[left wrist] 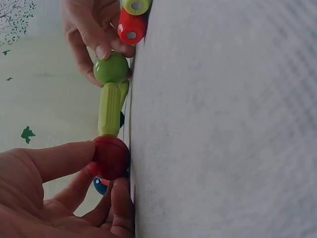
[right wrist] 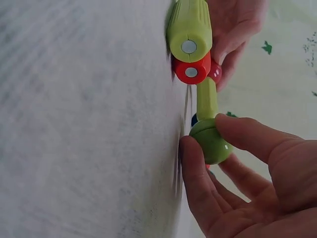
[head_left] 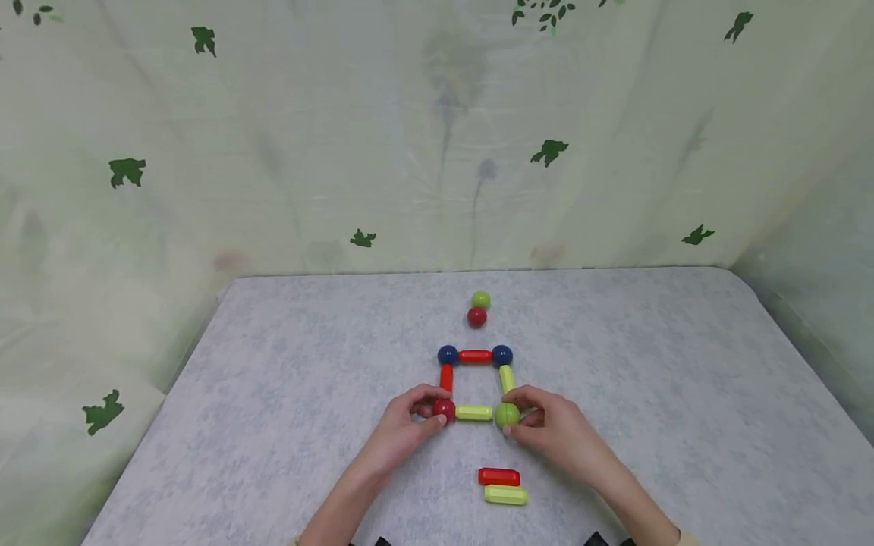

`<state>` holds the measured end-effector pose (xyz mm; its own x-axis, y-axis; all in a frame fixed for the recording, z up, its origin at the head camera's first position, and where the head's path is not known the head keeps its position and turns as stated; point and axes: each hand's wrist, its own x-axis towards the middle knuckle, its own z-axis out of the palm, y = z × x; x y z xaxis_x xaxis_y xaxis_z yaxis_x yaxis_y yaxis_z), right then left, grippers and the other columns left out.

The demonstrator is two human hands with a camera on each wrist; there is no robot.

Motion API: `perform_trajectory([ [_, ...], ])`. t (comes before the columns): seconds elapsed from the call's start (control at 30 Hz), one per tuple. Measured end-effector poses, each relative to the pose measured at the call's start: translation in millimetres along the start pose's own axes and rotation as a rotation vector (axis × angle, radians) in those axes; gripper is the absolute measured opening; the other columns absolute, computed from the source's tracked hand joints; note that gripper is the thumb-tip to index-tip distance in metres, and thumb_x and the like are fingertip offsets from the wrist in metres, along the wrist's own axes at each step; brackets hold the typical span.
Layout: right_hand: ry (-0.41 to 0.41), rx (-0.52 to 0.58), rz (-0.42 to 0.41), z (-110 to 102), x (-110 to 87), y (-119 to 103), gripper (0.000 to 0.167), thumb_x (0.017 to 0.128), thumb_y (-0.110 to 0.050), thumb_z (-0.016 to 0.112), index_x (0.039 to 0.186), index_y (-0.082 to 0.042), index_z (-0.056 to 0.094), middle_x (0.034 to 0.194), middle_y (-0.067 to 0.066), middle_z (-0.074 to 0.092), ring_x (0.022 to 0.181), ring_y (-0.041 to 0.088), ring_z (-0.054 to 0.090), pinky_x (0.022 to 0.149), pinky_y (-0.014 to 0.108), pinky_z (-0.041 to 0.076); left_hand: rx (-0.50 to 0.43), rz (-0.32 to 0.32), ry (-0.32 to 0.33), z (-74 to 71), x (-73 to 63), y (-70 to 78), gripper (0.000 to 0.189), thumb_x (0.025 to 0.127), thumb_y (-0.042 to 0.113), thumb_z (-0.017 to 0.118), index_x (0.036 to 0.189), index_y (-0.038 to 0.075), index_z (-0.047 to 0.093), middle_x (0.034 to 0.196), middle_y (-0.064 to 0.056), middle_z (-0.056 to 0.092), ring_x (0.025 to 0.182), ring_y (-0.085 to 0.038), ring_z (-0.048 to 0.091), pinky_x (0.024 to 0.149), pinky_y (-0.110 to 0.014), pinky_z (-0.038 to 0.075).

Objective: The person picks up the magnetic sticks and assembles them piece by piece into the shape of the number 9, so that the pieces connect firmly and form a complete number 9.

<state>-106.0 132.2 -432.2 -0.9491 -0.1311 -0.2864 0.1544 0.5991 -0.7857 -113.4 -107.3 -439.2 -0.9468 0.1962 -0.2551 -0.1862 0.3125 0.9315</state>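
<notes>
My left hand (head_left: 404,429) pinches a red ball (head_left: 443,410) between thumb and fingers, at the near left corner of a four-sided frame of balls and rods. At its near right corner, my right hand (head_left: 558,434) pinches a green ball (head_left: 507,415). Between these balls lies a yellow-green rod (head_left: 474,412), its right end right at the green ball. A red rod (head_left: 447,377) forms the left side, a second yellow-green rod (head_left: 507,378) the right. Two dark blue balls (head_left: 448,355) mark the far corners, joined by another red rod (head_left: 475,356).
Nearer the person, a loose red rod (head_left: 499,476) and yellow-green rod (head_left: 506,495) lie side by side; metal discs show in their ends in the right wrist view. Beyond the frame sit a spare red ball (head_left: 477,317) and green ball (head_left: 481,299). A patterned curtain (head_left: 437,152) hangs behind the table.
</notes>
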Motion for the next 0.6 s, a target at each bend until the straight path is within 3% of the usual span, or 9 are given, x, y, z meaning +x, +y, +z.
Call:
perform_trajectory([
  [0.6,0.003,0.028,-0.047,0.7,-5.1,-2.9,0.034,0.082,-0.007,0.078,0.113,-0.02,0.068,0.107,-0.001,0.064,0.075,0.013,0.061,0.069,0.029,0.053,0.004,-0.005,-0.004,-0.6,-1.6,1.1,0.032,0.089,0.002,0.066,0.119,0.011,0.066,0.102,-0.008,0.057,0.094,-0.024,0.048,0.07,-0.029,0.044],
])
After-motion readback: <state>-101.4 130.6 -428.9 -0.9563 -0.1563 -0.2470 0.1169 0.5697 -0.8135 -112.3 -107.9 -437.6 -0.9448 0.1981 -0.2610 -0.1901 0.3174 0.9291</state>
